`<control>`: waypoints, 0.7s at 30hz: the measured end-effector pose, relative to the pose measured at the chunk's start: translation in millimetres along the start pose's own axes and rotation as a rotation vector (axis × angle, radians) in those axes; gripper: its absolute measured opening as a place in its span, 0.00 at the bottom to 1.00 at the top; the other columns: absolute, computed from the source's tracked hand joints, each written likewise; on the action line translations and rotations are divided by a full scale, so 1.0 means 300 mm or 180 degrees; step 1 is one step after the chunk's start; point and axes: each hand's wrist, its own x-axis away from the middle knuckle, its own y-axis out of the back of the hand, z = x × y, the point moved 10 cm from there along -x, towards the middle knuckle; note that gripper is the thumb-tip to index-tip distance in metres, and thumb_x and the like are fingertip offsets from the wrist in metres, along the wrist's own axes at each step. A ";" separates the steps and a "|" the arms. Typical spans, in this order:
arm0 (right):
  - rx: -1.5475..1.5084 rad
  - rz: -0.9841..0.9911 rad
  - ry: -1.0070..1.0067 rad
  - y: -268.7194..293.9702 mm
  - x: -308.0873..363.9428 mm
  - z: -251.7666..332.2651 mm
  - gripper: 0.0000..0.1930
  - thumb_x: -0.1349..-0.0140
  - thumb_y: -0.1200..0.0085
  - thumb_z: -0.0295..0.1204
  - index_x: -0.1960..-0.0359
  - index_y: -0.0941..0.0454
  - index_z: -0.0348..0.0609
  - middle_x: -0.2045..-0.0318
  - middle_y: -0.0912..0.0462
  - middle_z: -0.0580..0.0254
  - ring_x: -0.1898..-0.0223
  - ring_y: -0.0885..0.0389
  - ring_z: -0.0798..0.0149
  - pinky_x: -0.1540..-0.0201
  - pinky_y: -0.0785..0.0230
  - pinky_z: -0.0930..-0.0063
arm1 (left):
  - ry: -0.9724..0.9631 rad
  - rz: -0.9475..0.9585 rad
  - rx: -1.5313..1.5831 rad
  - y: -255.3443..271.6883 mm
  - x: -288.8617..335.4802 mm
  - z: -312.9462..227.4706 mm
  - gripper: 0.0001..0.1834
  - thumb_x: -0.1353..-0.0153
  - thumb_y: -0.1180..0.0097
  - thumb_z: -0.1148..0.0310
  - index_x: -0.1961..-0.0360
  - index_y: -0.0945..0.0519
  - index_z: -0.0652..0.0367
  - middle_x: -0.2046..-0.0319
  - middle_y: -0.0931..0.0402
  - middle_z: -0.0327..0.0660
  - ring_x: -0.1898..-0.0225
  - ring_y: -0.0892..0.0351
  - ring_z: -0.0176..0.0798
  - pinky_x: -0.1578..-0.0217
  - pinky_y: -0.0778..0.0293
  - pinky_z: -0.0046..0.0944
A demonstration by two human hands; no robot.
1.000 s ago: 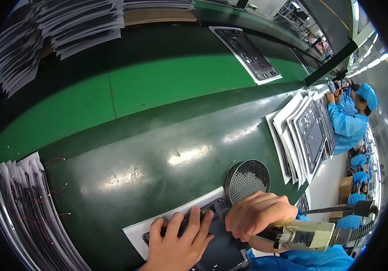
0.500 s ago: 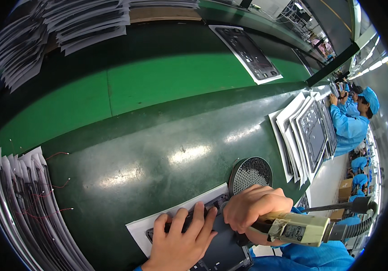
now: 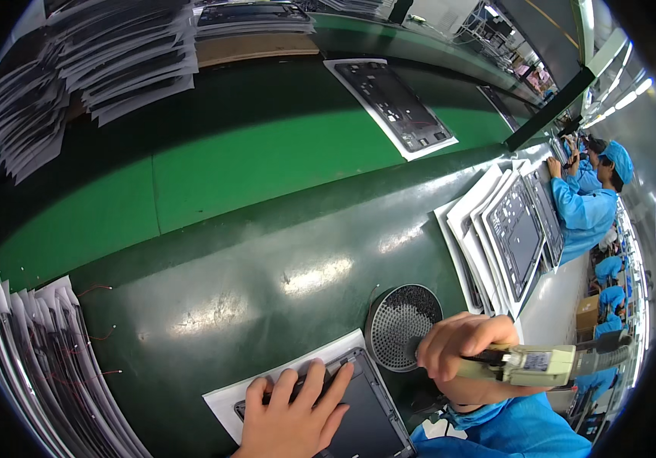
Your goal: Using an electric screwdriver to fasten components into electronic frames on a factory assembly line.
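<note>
1. While splaying the fingers of the left hand (image 3: 293,412) over the dark tablet casing (image 3: 370,420) near the lower edge, gripping nothing, probably steadying it.
2. Clasping a cream electric screwdriver (image 3: 541,365) in the right hand (image 3: 469,347), nose towards a round perforated dish (image 3: 395,337), seemingly for aim.
3. Bedding the casing on a white sheet (image 3: 223,404) over the green worktop (image 3: 282,328), likely against scratches.
4. Setting the dish just beside the sheet, presumably for short reaches.
5. Parking sheet-separated panels in a left stack (image 3: 30,355) and a right stack (image 3: 517,237), perhaps for elbow room.
</note>
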 end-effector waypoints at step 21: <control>0.0426 -0.0168 -0.0112 0.027 0.027 -0.066 0.51 0.47 0.59 0.78 0.62 0.26 0.28 0.84 0.25 0.54 0.84 0.25 0.59 0.80 0.28 0.66 | 0.0025 -0.0729 0.0350 0.081 0.018 0.031 0.15 0.46 0.37 0.62 0.59 0.16 0.57 0.45 0.23 0.40 0.52 0.28 0.47 0.50 0.34 0.52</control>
